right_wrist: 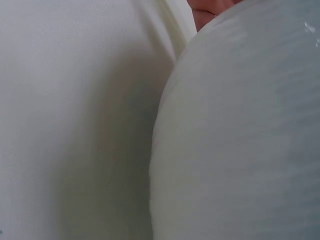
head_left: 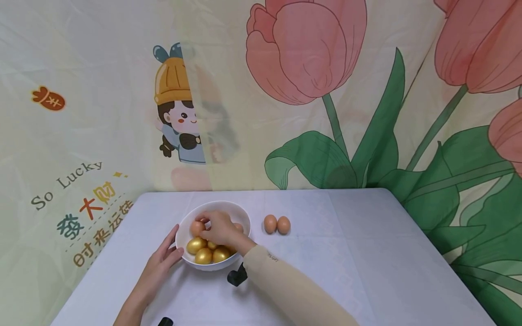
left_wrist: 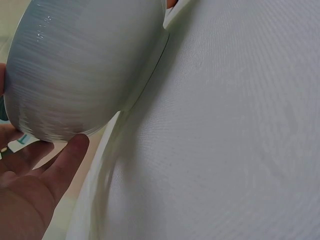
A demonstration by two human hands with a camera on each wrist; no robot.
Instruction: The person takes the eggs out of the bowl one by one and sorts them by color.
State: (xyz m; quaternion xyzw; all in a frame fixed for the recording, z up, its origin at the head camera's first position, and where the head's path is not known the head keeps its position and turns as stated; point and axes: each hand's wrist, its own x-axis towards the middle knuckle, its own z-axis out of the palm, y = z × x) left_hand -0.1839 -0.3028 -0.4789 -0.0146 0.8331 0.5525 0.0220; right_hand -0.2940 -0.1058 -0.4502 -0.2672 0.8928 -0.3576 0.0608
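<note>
A white bowl stands on the table and holds several shiny gold eggs and some brown eggs. Reaching over its right side, my right hand pinches a brown egg inside, near the left wall. That hand partly covers another brown egg. My left hand rests against the bowl's outer left side, thumb and fingers spread and fairly straight. In the left wrist view, its thumb touches the bowl near the rim. The right wrist view shows mostly the outer wall of the bowl.
Two brown eggs lie side by side on the white tablecloth, right of the bowl. Behind the table's back edge hangs a printed curtain with tulips and a cartoon figure. A black device shows beneath the right wrist.
</note>
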